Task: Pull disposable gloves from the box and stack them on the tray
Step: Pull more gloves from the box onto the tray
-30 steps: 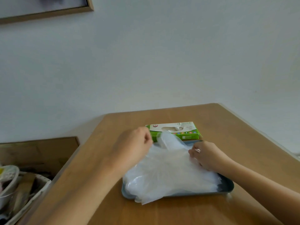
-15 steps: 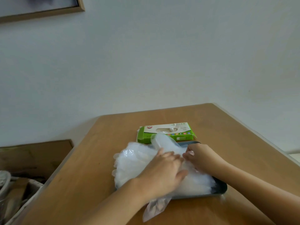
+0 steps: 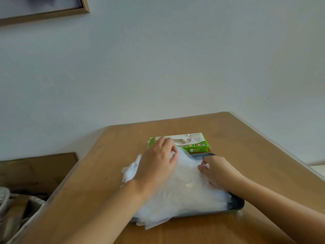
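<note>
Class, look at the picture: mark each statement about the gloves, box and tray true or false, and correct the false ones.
1. The box lies on the table beyond the tray. True.
2. The tray holds no gloves. False: a pile of gloves covers it.
3. The right hand touches the gloves. True.
4. The left hand rests in the person's lap. False: it is at the box.

A plain white wall [image 3: 175,59] fills most of the view in soft, even light. A wood-framed picture [image 3: 44,14] hangs upper left. A tan wooden surface [image 3: 105,173] stands below it, with a darker wooden panel [image 3: 35,166] and a cluttered basket [image 3: 10,208] to its left.
</note>
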The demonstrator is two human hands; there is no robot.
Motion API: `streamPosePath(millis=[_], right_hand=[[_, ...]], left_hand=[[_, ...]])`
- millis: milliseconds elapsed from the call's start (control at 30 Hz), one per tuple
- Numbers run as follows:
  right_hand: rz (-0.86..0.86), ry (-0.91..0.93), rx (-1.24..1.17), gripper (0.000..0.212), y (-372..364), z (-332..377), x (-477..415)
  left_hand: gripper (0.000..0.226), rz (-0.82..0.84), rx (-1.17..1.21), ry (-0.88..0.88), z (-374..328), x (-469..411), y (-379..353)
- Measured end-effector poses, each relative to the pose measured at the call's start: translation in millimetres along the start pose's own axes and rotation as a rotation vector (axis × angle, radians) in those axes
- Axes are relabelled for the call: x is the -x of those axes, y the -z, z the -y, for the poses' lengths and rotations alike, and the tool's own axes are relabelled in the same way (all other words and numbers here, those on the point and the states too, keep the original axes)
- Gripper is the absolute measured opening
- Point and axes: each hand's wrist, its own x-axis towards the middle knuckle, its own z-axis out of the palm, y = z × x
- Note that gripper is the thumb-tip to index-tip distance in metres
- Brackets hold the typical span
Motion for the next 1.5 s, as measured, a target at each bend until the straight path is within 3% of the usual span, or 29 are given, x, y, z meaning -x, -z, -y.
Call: streamPosePath(millis=[133, 200, 267, 367, 533, 633, 733, 800, 900, 1000, 1067, 1133, 1300, 1500], right_hand=[[-0.024, 0.014, 0.013, 0.029, -1.5, 1.6, -0.8], [-0.033, -0.005, 0.017, 0.029, -1.9, 1.3, -2.4], [-0.034, -0.005, 0.038, 0.027, -2.5, 0.5, -2.9], [-0.026, 0.030, 0.065, 0.023, -0.1, 0.2, 1.5], [0.063, 0.119, 0.393, 0.032, -1.7, 2.9, -2.5], [0.048, 0.087, 0.309, 0.017, -3.6, -1.0, -8.3], [-0.009, 0.009, 0.113, 0.018, 2.2, -0.8, -2.4], [-0.117, 0.034, 0.181, 0.018, 13.0, 3.4, 4.9], [-0.243, 0.260, 0.272, 0.026, 28.7, 16.4, 23.1], [0.038, 0.495, 0.380, 0.043, 27.4, 21.7, 40.2], [0.294, 0.502, 0.451, 0.059, 22.4, 11.4, 38.7], [0.442, 0.478, 0.485, 0.074, 27.2, -2.2, 30.7], [0.611, 0.382, 0.513, 0.093, 50.0, -16.7, 17.3], [0.611, 0.375, 0.473, 0.105, 52.0, -16.4, 4.8]], left_hand=[[0.021, 0.340, 0.143, -0.109, -24.6, 25.3, -3.1], [0.031, 0.550, 0.105, -0.086, -24.7, 28.4, -8.1], [0.050, 0.653, 0.084, -0.023, -22.3, 27.2, -11.3], [0.063, 0.719, 0.058, 0.019, -18.4, 22.9, -15.3], [0.063, 0.783, 0.001, -0.032, -18.1, 19.2, -20.0], [0.067, 0.854, -0.019, -0.027, -18.5, 21.9, -21.5], [0.078, 0.938, -0.017, 0.034, -12.2, 24.4, -23.5], [0.083, 0.960, 0.013, 0.080, -8.2, 24.7, -25.4], [0.087, 0.956, 0.025, 0.095, -4.4, 26.5, -30.4], [0.092, 0.936, 0.047, 0.099, -4.8, 27.8, -31.9], [0.099, 0.949, 0.048, 0.103, -5.5, 27.4, -29.4], [0.108, 0.982, 0.050, 0.093, -4.8, 26.0, -25.0], [0.117, 1.048, 0.038, 0.112, 20.3, 29.0, -4.0], [0.110, 1.109, 0.008, 0.216, 63.6, 24.7, 33.9]])
